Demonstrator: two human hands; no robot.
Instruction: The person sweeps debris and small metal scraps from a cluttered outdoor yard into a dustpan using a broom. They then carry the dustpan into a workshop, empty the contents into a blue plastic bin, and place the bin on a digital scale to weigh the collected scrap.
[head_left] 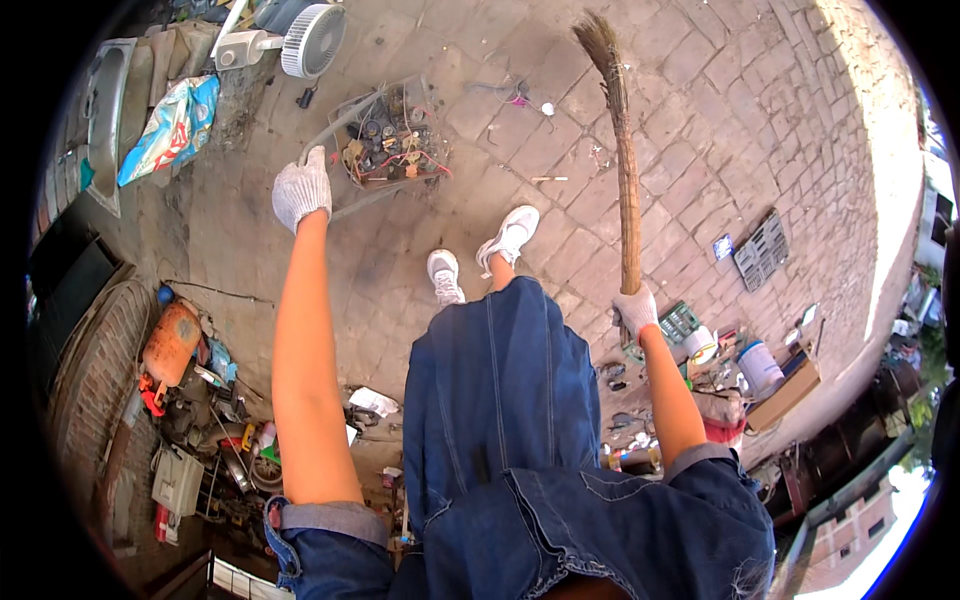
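Note:
My left hand [302, 190], in a pale knit glove, is closed at the near left corner of a see-through, grey-rimmed container [380, 197]. Inside it lies a jumble of dark small parts, brownish bits and red wire [405, 160]. The exact grip is partly hidden behind the glove. On the right, my gloved right hand [635, 308] wraps round the lower end of a long twig broom [627, 190]. Its frayed bristles point away from me, at the far edge of the view.
Small litter dots the brick paving [560, 240] ahead. A white fan [313, 42] and a blue printed sack [172, 130] lie far left; an orange tank [172, 342] stands nearer. To the right are a grey plastic grate [762, 250], a white bucket [760, 367] and a cardboard box [787, 392].

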